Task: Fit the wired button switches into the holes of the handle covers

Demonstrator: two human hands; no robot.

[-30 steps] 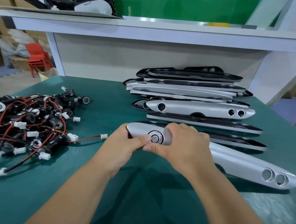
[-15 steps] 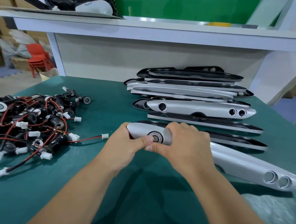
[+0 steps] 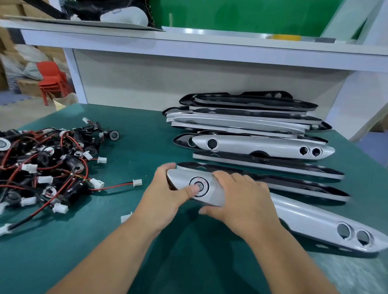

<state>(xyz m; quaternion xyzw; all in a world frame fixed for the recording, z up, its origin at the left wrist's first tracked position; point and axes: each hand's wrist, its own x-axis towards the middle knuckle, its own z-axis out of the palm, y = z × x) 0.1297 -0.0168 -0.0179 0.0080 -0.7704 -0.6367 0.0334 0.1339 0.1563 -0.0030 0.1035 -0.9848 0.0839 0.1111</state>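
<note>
A: Your left grip (image 3: 165, 196) is wrapped round the left end of the long glossy silver plastic handle cover (image 3: 309, 218), thumb pressing the round black-ringed button switch (image 3: 204, 182) in its hole.
B: Your right grip (image 3: 242, 202) curls over the cover just beside it, on the green tabletop (image 3: 113, 255) before the row of other covers (image 3: 256, 146).
A: It looks light, stiff, slick.
B: So hold its edges close to the hole.

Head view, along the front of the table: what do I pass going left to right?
From the left: pile of wired switches → loose white connector → left hand → button seated in the handle cover → right hand → the cover's two empty holes.
</note>
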